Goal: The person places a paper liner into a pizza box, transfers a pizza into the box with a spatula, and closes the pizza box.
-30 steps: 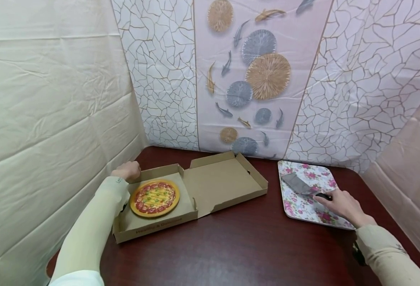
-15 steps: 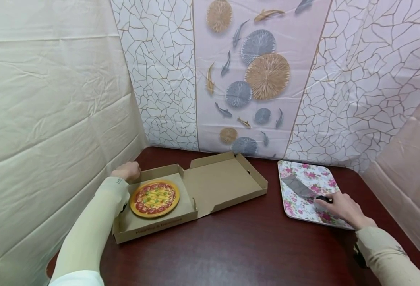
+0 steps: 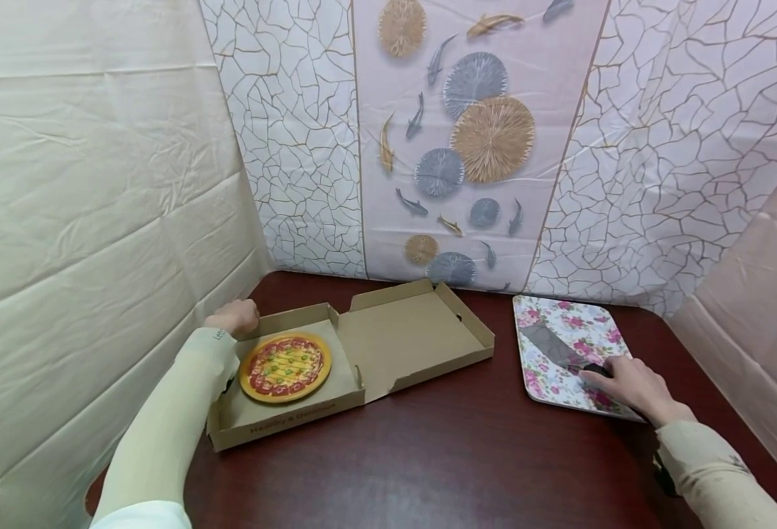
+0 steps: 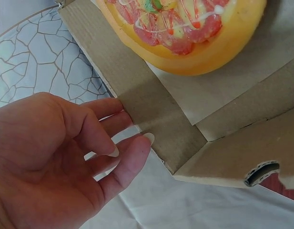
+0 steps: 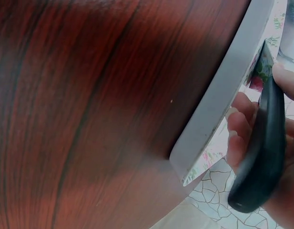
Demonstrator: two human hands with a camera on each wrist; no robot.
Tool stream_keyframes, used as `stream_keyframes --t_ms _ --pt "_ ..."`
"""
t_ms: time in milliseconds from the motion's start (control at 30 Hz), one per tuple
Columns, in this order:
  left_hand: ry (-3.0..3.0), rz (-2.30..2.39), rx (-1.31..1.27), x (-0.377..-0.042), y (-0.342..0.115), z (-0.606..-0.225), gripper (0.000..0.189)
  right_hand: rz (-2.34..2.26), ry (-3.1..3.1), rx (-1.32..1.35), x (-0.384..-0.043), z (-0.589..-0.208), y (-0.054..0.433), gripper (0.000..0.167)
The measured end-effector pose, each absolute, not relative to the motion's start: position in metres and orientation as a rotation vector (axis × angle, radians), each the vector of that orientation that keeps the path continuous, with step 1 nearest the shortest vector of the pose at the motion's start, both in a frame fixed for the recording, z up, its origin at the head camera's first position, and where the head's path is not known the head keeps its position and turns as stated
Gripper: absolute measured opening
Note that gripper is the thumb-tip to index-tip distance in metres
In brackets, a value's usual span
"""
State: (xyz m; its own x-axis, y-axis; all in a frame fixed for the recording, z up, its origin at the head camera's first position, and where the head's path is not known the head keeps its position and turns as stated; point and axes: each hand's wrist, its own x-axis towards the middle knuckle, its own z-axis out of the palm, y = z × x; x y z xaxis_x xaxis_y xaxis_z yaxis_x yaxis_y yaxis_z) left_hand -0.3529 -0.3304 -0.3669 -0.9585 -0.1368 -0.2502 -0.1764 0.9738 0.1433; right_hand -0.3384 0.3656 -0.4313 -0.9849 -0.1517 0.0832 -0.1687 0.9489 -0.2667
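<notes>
My left hand (image 3: 234,317) is at the left wall of an unfolded cardboard pizza box (image 3: 298,419). In the left wrist view, its loosely bent fingers (image 4: 130,160) touch the rim of that wall without pinching it. A toy-like pizza (image 3: 285,367) with a yellow crust lies flat inside, on a paper liner. On the right, my right hand (image 3: 636,386) grips the black handle (image 5: 263,148) of a metal spatula. Its broad grey blade (image 3: 550,345) points away to the left, overlapping a white tray (image 3: 570,393) printed with pink flowers.
The box lid (image 3: 414,334) lies folded back to the right of the pizza, between it and the floral tray. Everything stands on a dark red-brown table (image 3: 421,455). Beige cloth (image 3: 97,184) hangs at the left side and a patterned cloth (image 3: 481,220) at the back.
My right hand has shifted and turned slightly with the spatula, its fingers covering more of the handle. The left hand, pizza and box have stayed in place.
</notes>
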Motion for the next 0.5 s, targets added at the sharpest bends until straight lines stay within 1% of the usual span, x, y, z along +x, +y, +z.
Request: stream_keyframes --t_ms 400,500 --pt "2.883 0.245 -0.236 -0.3553 -0.3275 -0.3672 0.02 0.411 -3.023 0.256 -0.3371 -0.4341 0.3655 0.051" --pt "2.881 0.233 -0.252 -0.3576 -0.3266 -0.3673 0.021 0.411 -3.018 0.26 -0.3371 -0.434 0.365 0.05"
